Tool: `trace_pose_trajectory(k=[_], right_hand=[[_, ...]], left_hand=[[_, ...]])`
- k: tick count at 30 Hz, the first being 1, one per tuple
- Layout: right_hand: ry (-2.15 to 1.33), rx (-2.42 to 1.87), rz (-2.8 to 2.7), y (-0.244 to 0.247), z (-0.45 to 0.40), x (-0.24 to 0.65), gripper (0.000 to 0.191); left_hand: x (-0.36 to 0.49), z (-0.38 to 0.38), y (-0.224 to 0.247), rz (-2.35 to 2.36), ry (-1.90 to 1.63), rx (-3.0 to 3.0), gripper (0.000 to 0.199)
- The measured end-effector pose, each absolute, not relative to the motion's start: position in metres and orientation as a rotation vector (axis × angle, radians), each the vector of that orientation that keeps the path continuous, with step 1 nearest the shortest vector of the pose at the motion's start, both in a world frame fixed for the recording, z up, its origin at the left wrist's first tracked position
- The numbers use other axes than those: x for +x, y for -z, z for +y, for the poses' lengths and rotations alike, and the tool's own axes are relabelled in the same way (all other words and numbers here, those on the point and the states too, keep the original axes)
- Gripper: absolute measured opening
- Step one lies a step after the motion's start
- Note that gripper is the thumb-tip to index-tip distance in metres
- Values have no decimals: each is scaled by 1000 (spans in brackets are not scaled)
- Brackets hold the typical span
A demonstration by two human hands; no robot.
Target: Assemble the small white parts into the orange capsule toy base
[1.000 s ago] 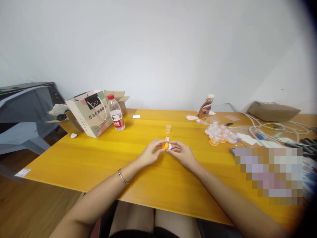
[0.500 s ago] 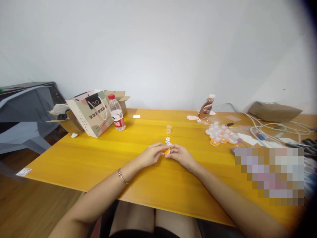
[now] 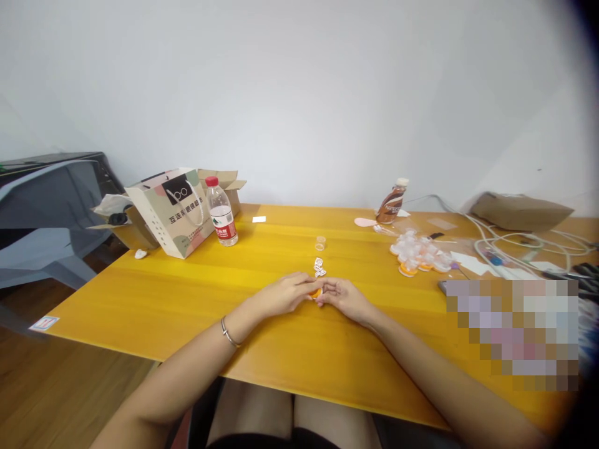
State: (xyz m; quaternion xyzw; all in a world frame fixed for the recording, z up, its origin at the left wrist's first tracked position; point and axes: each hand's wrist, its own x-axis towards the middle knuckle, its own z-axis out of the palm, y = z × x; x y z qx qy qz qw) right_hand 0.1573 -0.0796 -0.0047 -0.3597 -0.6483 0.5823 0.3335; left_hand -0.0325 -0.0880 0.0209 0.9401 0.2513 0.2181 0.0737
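A small round orange piece with a pale rim [image 3: 316, 293] is pinched between my two hands, low over the table. From the left, the fingers of my left hand [image 3: 291, 294] close on it, partly covering it. On the other side my right hand [image 3: 345, 298] grips its edge between thumb and fingers. Just beyond the fingertips lie white cut-out pieces [image 3: 319, 267] with openwork patterns. A small clear plastic cup [image 3: 320, 243] sits farther back. To the right is a cluster of clear and orange round plastic pieces [image 3: 416, 251].
At the left of the wooden table [image 3: 187, 315] stand a paper gift bag [image 3: 175, 215], a cardboard box [image 3: 229, 184] and a red-capped water bottle [image 3: 221, 215]. A brown drink bottle [image 3: 392, 202], white cables [image 3: 486, 246] and a brown paper bag [image 3: 519, 211] are at the back right.
My hands and the orange piece have shifted slightly toward me. More of the white cut-out pieces shows beyond my fingers.
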Motion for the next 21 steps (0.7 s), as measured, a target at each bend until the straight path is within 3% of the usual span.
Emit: trace_pose_trajectory(k=[5, 10, 15, 21], right_hand=[[-1531, -850, -1667, 3, -80, 156, 32], [-1564, -975, -1693, -4, -75, 168, 57], [-1084, -1243, -1701, 1, -54, 185, 36], [-398, -1137, -2109, 12, -47, 183, 29]], left_hand=[[-32, -89, -26, 756, -773, 2801, 43], [-31, -85, -22, 798, -735, 2756, 34], [-32, -84, -18, 816, -553, 2714, 29], [-28, -75, -18, 979, -652, 2637, 49]])
